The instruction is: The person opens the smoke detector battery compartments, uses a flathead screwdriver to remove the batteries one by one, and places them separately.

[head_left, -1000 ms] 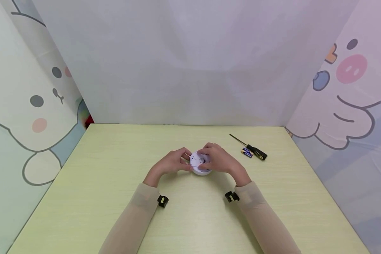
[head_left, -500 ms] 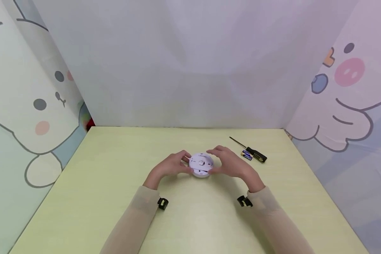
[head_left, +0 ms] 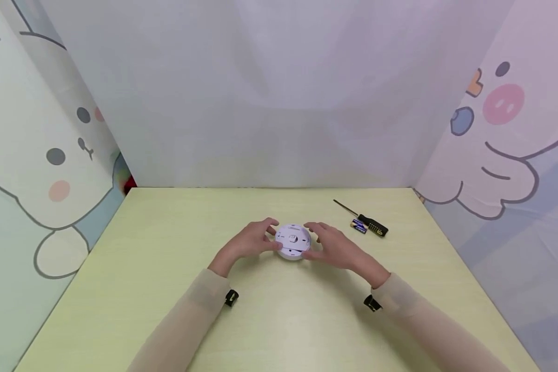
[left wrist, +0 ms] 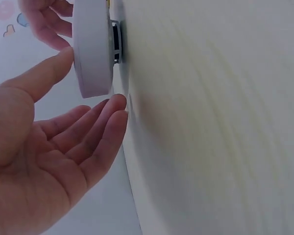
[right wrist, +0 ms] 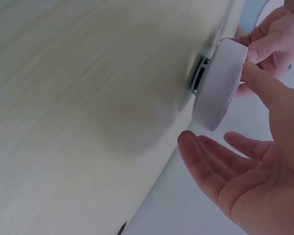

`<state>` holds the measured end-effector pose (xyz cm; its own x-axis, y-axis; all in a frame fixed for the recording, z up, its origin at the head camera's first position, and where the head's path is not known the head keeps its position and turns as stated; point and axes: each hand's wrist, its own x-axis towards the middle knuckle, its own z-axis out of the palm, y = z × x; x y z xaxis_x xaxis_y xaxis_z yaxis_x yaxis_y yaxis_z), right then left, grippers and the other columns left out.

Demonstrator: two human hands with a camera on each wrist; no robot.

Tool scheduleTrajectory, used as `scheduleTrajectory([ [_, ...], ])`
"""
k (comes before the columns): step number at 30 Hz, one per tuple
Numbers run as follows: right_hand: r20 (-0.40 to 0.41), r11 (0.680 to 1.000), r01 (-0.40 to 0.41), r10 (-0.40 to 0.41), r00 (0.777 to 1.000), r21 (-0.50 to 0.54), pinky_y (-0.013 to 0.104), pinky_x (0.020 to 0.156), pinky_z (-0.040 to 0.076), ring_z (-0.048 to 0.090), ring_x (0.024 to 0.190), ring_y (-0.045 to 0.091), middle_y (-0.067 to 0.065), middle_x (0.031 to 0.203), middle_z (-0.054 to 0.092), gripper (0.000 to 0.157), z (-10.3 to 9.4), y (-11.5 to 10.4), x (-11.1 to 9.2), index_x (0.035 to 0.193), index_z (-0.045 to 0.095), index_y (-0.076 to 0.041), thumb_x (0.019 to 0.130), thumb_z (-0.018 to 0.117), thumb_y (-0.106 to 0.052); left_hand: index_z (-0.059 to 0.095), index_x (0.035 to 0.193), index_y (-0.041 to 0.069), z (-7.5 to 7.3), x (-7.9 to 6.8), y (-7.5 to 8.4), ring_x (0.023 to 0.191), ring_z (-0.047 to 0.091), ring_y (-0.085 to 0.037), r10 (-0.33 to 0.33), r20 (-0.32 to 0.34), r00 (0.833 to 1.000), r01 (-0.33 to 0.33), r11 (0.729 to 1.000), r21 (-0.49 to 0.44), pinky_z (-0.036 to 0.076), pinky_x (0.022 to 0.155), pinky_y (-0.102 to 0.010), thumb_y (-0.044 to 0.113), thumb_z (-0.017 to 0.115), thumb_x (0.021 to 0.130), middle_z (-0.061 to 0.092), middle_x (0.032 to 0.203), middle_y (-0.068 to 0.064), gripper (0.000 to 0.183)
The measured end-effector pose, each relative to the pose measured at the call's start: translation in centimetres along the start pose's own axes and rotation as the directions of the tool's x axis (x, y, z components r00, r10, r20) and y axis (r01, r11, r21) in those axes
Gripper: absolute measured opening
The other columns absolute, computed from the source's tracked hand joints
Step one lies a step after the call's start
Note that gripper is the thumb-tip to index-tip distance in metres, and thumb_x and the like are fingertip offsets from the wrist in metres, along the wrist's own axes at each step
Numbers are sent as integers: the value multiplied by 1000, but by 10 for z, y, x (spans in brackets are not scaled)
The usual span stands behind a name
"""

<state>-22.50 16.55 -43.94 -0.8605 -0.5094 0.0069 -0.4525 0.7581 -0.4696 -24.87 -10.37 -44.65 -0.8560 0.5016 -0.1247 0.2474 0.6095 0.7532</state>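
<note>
A round white smoke detector [head_left: 293, 238] lies with its flat back up on the table; in the wrist views its dark-slotted underside [left wrist: 117, 41] faces the tabletop. My left hand [head_left: 253, 239] is at its left side, the thumb tip at the rim and the other fingers loosely bent, apart from the casing. On the right, my right hand [head_left: 337, 245] has its thumb at the near right edge. Its fingers [right wrist: 201, 161] spread loosely beside the casing without gripping it. A dark gap runs across the near part of the detector's back.
A screwdriver [head_left: 372, 226] with a black handle lies at the back right of the pale wooden table [head_left: 190, 222]. Small blue-and-gold batteries [head_left: 358, 226] lie next to it. Cloth walls [head_left: 269, 103] stand behind the table and along both sides.
My right hand has lifted off the top of the smoke detector and drawn back to its right side, uncovering the back. The left hand has stayed nearly in place.
</note>
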Motion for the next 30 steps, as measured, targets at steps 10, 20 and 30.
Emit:
scheduleTrajectory([
  [10,-61,997,75,-77,995,-28,28,76,53,65,92,18,6,122,62,63,4,-3,4,132,55,-6,84,77,-41,52,132,10,0,4,4,85,61,-11,55,19,998,-57,990,127,51,78,-30,34,75,87,65,117,-6,57],
  [20,-38,995,99,-98,994,11,27,75,53,65,92,18,9,121,63,62,5,1,6,133,54,-2,85,77,-33,55,126,9,1,5,9,84,61,-11,35,8,999,-36,983,182,51,75,-28,36,75,87,66,111,-5,52],
  [30,-9,996,74,-74,997,40,25,74,53,65,92,17,6,120,64,59,5,6,12,132,56,-3,86,76,-32,57,119,6,2,6,12,85,61,-12,18,-23,1000,-12,976,216,51,77,-30,33,76,86,68,105,-5,46],
])
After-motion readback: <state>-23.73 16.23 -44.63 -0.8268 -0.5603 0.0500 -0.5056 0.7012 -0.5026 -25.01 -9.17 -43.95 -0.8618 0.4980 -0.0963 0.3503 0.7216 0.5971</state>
